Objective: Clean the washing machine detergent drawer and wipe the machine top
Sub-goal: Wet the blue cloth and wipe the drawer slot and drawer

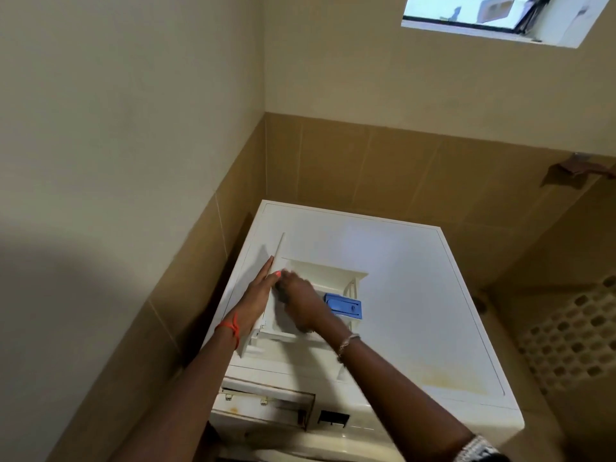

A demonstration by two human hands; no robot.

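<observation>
Now, left hand (258, 296), right hand (301, 306), on drawer (326, 273)

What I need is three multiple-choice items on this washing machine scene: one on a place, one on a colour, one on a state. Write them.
1. Where does the detergent drawer lie?
A) inside the machine
B) on the machine top
C) on the floor

2. What colour is the insert in the drawer?
A) blue
B) green
C) red

3. What state is the drawer slot on the machine front in?
A) shut by a cover
B) filled by the drawer
C) open and empty

Answers:
1 B, the drawer rests on the white top.
2 A, the insert is plainly blue.
3 C, the opening gapes with nothing in it.
</observation>
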